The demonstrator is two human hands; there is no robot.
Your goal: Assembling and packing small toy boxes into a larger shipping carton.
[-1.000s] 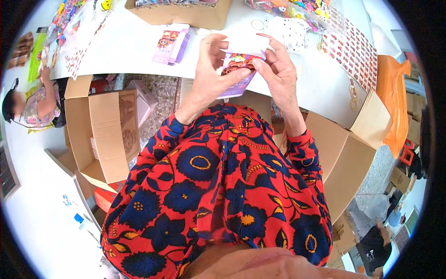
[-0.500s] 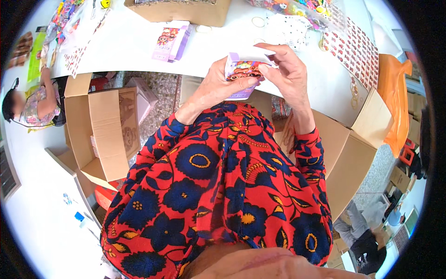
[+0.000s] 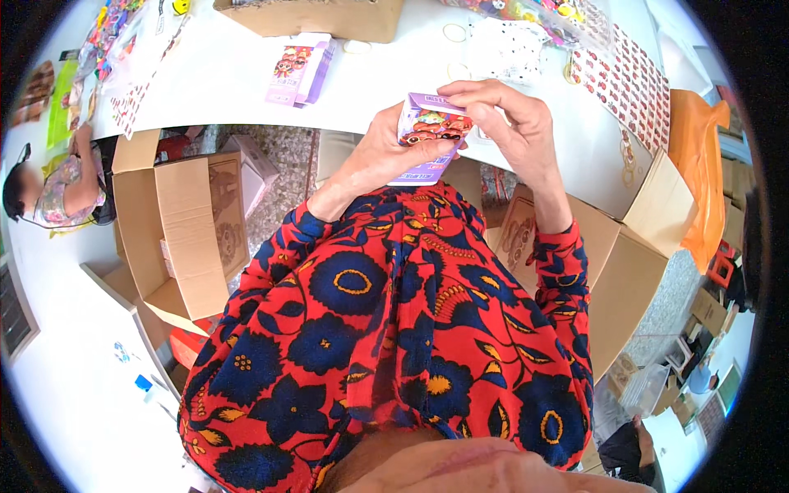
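A small purple cardboard box (image 3: 433, 125) printed with red cartoon figures is held upright over the table's near edge. My left hand (image 3: 371, 154) wraps its left side, thumb lying across the printed front. My right hand (image 3: 519, 131) is at the box's upper right, its fingertips pressing on the top flap, which now lies across the opening. The right thumb is bent beside the box's right edge. Beyond my left hand, a few flattened purple boxes (image 3: 297, 72) of the same print lie on the white table (image 3: 222, 78).
An open carton (image 3: 193, 238) stands at my left, another carton (image 3: 625, 271) at my right. At the table's back are a cardboard tray (image 3: 316, 18) and bags of colourful pieces (image 3: 559, 20). A sticker sheet (image 3: 625, 94) and an orange bag (image 3: 697, 164) lie right. A co-worker (image 3: 62, 189) sits left.
The white inner flap at the box top has been folded down, and a purple top flap now shows. My right hand has shifted slightly right, its fingers over the top.
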